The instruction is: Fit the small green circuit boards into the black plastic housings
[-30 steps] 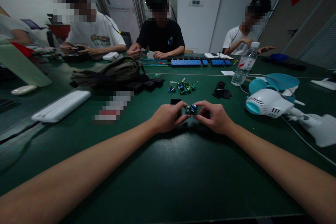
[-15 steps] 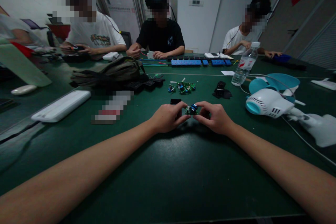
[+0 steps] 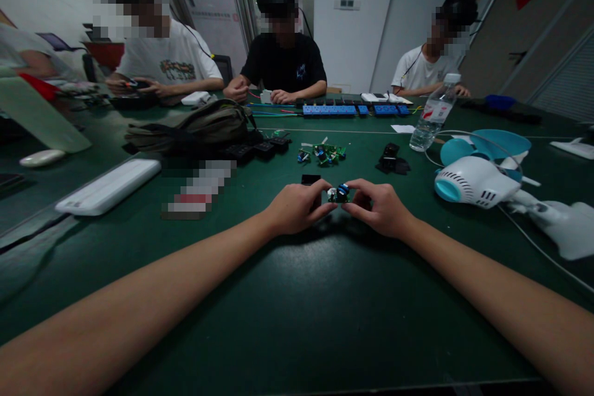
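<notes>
Between my two hands, just above the green table (image 3: 297,297), is a small green circuit board (image 3: 339,193) with a dark blue part and a whitish part on it. My left hand (image 3: 301,205) pinches its left edge between thumb and forefinger. On the opposite edge, my right hand (image 3: 378,207) grips it the same way. A small black box-like piece (image 3: 310,180) lies behind my left fingers, partly hidden by them. Farther back sits a cluster of similar circuit boards (image 3: 327,153), with several black pieces (image 3: 392,159) to its right.
At right lie a white and blue fan (image 3: 477,179) and a water bottle (image 3: 435,112). A white power bank (image 3: 109,187) with a cable and a dark bag (image 3: 195,127) are at left. Blue terminal blocks (image 3: 329,111) line the back, where other people sit.
The circuit board has tilted slightly between my fingers, while both my hands stay in place. At the far right, a co-worker's outstretched hand has drawn back from the blue object.
</notes>
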`<state>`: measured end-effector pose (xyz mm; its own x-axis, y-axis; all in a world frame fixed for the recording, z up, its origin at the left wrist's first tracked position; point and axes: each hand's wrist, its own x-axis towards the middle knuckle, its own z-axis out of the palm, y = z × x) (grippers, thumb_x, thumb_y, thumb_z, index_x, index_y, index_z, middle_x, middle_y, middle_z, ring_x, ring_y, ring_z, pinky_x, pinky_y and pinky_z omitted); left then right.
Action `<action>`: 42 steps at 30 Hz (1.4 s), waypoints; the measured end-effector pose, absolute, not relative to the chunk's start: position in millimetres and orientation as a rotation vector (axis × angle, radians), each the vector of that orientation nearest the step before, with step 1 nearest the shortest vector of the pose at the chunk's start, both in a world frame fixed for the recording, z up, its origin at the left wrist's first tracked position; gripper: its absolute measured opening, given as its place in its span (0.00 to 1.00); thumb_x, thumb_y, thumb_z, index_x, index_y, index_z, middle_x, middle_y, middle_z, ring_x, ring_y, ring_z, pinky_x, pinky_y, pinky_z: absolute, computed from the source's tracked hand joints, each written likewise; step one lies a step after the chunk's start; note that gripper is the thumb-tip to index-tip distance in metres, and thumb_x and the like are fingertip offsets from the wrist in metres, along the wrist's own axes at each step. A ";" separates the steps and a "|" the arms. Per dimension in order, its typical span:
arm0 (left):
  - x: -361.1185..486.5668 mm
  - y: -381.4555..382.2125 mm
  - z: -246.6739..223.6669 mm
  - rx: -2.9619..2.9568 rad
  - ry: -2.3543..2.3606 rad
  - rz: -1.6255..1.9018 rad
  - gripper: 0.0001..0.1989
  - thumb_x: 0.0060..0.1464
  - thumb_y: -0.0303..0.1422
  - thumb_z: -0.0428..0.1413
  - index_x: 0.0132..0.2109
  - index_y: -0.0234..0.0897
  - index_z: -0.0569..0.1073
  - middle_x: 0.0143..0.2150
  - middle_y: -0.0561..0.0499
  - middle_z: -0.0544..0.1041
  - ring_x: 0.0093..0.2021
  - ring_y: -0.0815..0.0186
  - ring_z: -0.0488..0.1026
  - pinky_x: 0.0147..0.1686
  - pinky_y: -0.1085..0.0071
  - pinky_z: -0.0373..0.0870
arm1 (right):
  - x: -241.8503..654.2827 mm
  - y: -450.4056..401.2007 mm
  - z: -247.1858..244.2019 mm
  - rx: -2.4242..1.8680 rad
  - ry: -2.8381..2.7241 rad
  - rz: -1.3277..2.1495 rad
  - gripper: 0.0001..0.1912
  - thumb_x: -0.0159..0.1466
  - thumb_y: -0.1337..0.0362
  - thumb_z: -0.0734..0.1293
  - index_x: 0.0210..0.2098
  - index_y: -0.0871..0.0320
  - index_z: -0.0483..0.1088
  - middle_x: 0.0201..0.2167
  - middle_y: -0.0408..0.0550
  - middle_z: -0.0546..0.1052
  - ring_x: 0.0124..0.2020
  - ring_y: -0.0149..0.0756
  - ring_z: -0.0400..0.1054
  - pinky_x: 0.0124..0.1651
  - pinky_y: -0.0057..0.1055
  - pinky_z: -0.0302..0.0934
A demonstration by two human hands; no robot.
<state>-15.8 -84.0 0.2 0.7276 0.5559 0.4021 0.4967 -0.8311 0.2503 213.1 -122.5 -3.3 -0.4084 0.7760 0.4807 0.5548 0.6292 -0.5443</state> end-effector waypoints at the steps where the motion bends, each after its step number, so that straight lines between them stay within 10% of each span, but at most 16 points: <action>1: -15.7 -83.9 0.1 2.804 0.856 0.715 0.13 0.64 0.40 0.52 0.50 0.36 0.68 0.25 0.56 0.73 0.23 0.70 0.69 0.26 0.74 0.56 | 213.2 -122.5 -3.5 -1.035 -2.123 0.385 0.15 0.64 0.58 0.68 0.47 0.60 0.71 0.22 0.40 0.74 0.21 0.28 0.65 0.28 0.25 0.58; 42: -14.7 -84.0 -3.0 2.807 0.819 0.675 0.14 0.64 0.34 0.52 0.53 0.34 0.64 0.26 0.55 0.75 0.23 0.68 0.71 0.25 0.73 0.57 | 213.2 -120.9 -5.2 -1.019 -2.144 0.342 0.13 0.61 0.63 0.69 0.45 0.59 0.70 0.22 0.39 0.74 0.21 0.27 0.65 0.28 0.24 0.58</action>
<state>-14.7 -84.0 -3.0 0.7512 0.5394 0.3805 0.4762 -0.8420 0.2534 213.2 -120.9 -5.2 -0.4232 0.7559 0.4995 0.5629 0.6513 -0.5089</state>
